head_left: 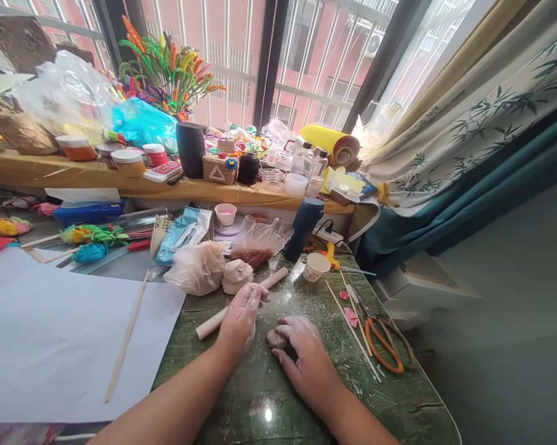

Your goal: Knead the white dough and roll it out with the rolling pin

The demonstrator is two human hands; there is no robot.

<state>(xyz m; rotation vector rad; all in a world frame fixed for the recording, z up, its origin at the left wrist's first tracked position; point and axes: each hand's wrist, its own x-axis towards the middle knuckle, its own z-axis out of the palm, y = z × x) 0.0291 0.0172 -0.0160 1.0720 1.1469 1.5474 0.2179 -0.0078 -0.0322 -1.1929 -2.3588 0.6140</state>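
Observation:
My right hand [306, 349], dusted with white powder, has its fingers and thumb around a small greyish lump of clay [277, 338] at the table top. To its left, my left hand [242, 315] is closed, thumb against curled fingers with whitish smears; whether anything is inside is hidden. Behind that hand a pale wooden rolling pin [212, 324] lies slantwise, partly covered by it. Just beyond sits a bigger off-white lump of clay [237, 275], beside a crumpled plastic bag [198, 267].
Scissors with orange handles [384, 346], thin wooden sticks [355, 330] and pink scraps [351, 316] lie at right. A paper cup [316, 267] and dark blue cylinder [305, 228] stand behind. White paper [51, 340] covers the left side. A cluttered sill [259, 198] runs along the back.

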